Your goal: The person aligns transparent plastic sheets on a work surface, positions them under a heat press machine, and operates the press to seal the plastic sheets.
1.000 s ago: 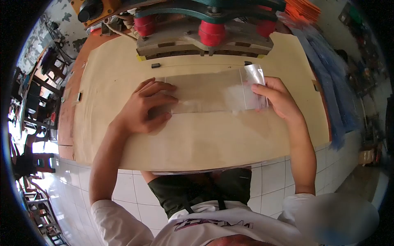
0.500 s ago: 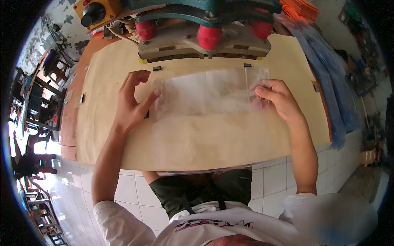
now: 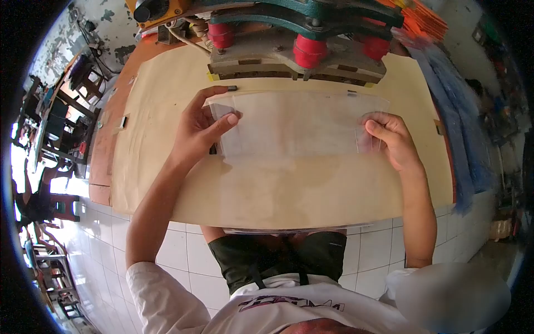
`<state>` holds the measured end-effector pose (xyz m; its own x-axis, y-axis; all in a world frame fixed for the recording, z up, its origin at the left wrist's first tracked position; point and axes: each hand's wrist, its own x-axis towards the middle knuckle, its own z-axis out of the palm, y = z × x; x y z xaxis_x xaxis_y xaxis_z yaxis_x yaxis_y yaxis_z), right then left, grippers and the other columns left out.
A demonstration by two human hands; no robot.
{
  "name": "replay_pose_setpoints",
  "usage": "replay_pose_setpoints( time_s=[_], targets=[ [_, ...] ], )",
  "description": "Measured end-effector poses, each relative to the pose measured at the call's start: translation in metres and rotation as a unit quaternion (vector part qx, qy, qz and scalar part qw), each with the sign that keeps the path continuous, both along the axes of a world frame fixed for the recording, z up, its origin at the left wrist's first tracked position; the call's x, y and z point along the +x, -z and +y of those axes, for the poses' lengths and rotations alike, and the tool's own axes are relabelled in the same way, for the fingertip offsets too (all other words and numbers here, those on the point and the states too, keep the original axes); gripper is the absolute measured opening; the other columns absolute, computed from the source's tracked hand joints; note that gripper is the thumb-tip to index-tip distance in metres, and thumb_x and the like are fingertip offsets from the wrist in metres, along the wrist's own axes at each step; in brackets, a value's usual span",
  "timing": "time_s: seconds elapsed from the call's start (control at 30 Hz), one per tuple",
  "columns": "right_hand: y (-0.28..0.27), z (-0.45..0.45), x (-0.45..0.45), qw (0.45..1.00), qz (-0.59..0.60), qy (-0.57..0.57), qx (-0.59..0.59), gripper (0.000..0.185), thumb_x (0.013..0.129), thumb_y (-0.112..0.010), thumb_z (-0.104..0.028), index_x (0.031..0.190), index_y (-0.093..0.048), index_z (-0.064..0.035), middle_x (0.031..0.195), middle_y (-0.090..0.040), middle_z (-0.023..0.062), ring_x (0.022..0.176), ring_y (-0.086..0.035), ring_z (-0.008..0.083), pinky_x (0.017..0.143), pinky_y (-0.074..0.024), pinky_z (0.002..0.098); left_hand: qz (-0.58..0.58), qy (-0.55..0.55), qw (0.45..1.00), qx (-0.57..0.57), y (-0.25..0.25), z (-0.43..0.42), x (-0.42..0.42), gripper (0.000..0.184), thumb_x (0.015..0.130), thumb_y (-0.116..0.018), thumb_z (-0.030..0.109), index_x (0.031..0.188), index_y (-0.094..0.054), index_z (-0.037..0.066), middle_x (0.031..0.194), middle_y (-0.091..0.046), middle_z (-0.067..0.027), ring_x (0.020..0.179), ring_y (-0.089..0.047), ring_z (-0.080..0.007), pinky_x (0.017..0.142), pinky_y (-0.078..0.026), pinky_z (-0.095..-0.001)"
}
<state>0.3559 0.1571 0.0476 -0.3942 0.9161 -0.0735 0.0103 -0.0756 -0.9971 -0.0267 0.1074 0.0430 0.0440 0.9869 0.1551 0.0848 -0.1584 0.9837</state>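
A clear plastic sheet (image 3: 295,125) stretches between my two hands, just in front of the press head. My left hand (image 3: 206,125) pinches its left end, thumb on top and some fingers behind the see-through film; the index finger reaches toward a small black stop on the table. At the right end my right hand (image 3: 392,136) grips the sheet between thumb and fingers. Beneath it lies the cream-coloured table covering (image 3: 300,192). Whether the sheet is a single layer or a folded sleeve I cannot tell.
Behind the sheet hangs a press head (image 3: 295,58) with red insulators (image 3: 310,51). Small black stops (image 3: 231,88) sit on the table. A yellow control box (image 3: 158,12) is at back left. Blue plastic film (image 3: 453,111) drapes over the right edge, near an orange stack (image 3: 417,22).
My left hand, open beside the sheet before, has closed on its left end. The sheet's left end is now lifted into that hand. The whole view has shifted slightly.
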Motion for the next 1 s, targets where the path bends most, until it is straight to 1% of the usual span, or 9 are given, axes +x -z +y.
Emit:
replay_pose_setpoints(
  time_s=[0.13,0.2,0.33,0.4,0.5,0.63,0.83,0.9,1.0],
  targets=[
    [-0.001,-0.001,-0.002,1.0,-0.011,0.005,-0.012,0.021,0.09,-0.068,-0.022,0.097,-0.068,-0.002,0.077,-0.067,0.0034,0.068,-0.065,0.0122,0.062,-0.0521,0.0265,-0.014,0.003,1.0,0.027,0.002,0.001,-0.001,0.055,0.088,-0.071,0.006,0.135,-0.042,0.001,0.097,-0.069,-0.0097,0.088,-0.067,-0.0123,0.074,-0.052,-0.0245],
    [0.0,0.001,-0.001,1.0,-0.012,0.003,-0.018,0.021,0.09,-0.068,-0.022,0.097,-0.068,-0.0023,0.077,-0.067,0.0034,0.068,-0.064,0.012,0.062,-0.0518,0.0263,0.02,0.01,1.0,0.022,-0.005,-0.001,-0.001,0.053,0.089,-0.068,0.001,0.135,-0.043,0.002,0.096,-0.069,-0.0096,0.088,-0.066,-0.0112,0.072,-0.052,-0.0243],
    [0.0,0.001,-0.003,1.0,-0.03,0.003,-0.01,0.021,0.09,-0.068,-0.023,0.096,-0.068,-0.0031,0.076,-0.067,0.0029,0.067,-0.064,0.0115,0.06,-0.0511,0.026,0.034,0.007,0.999,0.017,-0.008,-0.002,-0.001,0.049,0.089,-0.067,0.001,0.134,-0.046,0.001,0.097,-0.069,-0.0086,0.086,-0.066,-0.01,0.071,-0.053,-0.0233],
    [-0.001,-0.001,-0.004,0.999,-0.031,0.01,-0.012,0.021,0.09,-0.068,-0.023,0.095,-0.068,-0.0034,0.075,-0.067,0.0027,0.066,-0.063,0.0111,0.06,-0.0506,0.0257,0.053,0.013,0.998,0.013,-0.004,0.0,-0.003,0.045,0.09,-0.067,0.001,0.132,-0.051,0.001,0.097,-0.068,-0.007,0.085,-0.065,-0.0089,0.07,-0.052,-0.0226],
    [0.001,0.0,-0.004,0.999,-0.038,0.017,-0.008,0.02,0.09,-0.068,-0.024,0.094,-0.067,-0.0037,0.075,-0.067,0.003,0.064,-0.062,0.0108,0.059,-0.0502,0.0253,0.043,0.007,0.999,0.02,0.001,0.002,-0.003,0.042,0.089,-0.068,0.002,0.128,-0.055,0.0,0.096,-0.068,-0.0053,0.084,-0.064,-0.0076,0.069,-0.051,-0.0219],
    [0.006,0.005,0.0,0.998,-0.057,0.0,0.008,0.021,0.091,-0.067,-0.025,0.095,-0.066,-0.0042,0.075,-0.066,0.0018,0.064,-0.062,0.0092,0.058,-0.0496,0.0241,0.052,-0.009,0.999,-0.011,0.003,0.004,-0.001,0.042,0.088,-0.07,0.003,0.127,-0.056,0.0,0.093,-0.068,-0.0043,0.082,-0.064,-0.0064,0.067,-0.05,-0.021],
    [0.008,0.004,-0.002,0.999,-0.049,0.007,0.003,0.019,0.092,-0.067,-0.023,0.097,-0.066,-0.0048,0.077,-0.065,-0.0001,0.065,-0.061,0.0079,0.057,-0.0504,0.0239,0.057,-0.017,0.998,0.012,0.013,0.009,-0.005,0.041,0.087,-0.071,0.004,0.126,-0.057,0.002,0.09,-0.068,-0.0041,0.077,-0.063,-0.0059,0.065,-0.049,-0.0204],
    [0.007,0.003,-0.003,0.999,-0.047,0.01,0.002,0.018,0.092,-0.067,-0.022,0.097,-0.066,-0.0048,0.078,-0.065,-0.0003,0.065,-0.061,0.0079,0.057,-0.051,0.0244,0.021,-0.001,1.0,0.0,0.011,0.008,-0.004,0.04,0.087,-0.072,0.005,0.125,-0.058,0.002,0.091,-0.068,-0.0041,0.077,-0.063,-0.0059,0.064,-0.048,-0.0203],
    [0.004,0.002,-0.004,0.998,-0.055,0.025,-0.007,0.018,0.091,-0.067,-0.021,0.098,-0.067,-0.0048,0.079,-0.065,-0.0008,0.065,-0.061,0.0077,0.057,-0.0516,0.0248,0.016,-0.001,1.0,-0.007,0.009,0.007,-0.003,0.04,0.087,-0.072,0.006,0.124,-0.058,0.002,0.093,-0.067,-0.0042,0.076,-0.062,-0.006,0.063,-0.048,-0.0205]
  ],
)
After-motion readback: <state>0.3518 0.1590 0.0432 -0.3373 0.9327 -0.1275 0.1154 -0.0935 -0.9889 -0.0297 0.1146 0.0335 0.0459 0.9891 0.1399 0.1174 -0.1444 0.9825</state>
